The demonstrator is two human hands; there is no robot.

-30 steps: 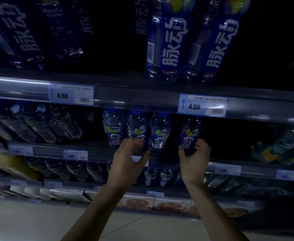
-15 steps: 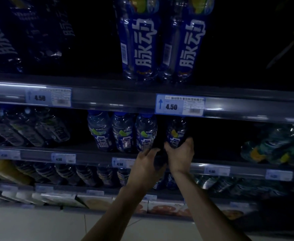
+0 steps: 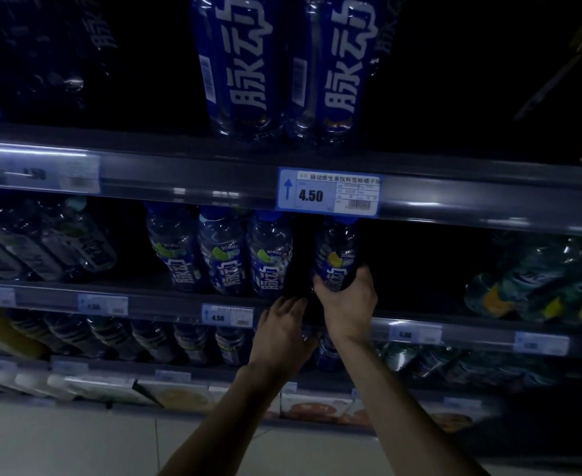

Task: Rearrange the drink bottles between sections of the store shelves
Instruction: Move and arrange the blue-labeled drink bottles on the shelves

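Note:
A blue-labelled drink bottle (image 3: 334,255) with a yellow fruit mark stands on the middle shelf (image 3: 166,302), apart from its neighbours. My right hand (image 3: 349,305) is wrapped around its base. My left hand (image 3: 282,333) sits just left and below, at the shelf's front edge, fingers curled against a dark gap; whether it holds anything is unclear. Three matching bottles (image 3: 224,255) with green marks stand in a row to the left.
Two tall blue bottles (image 3: 282,63) stand on the top shelf above a 4.50 price tag (image 3: 327,192). Green-yellow bottles (image 3: 540,286) lie at right. Lower shelves hold more bottles (image 3: 145,338) and flat boxes (image 3: 179,396). Light floor below.
The view has shifted right, so the shelves slid left in frame. My left hand moved from the three-bottle row to beside my right hand, which stays on the yellow-marked bottle.

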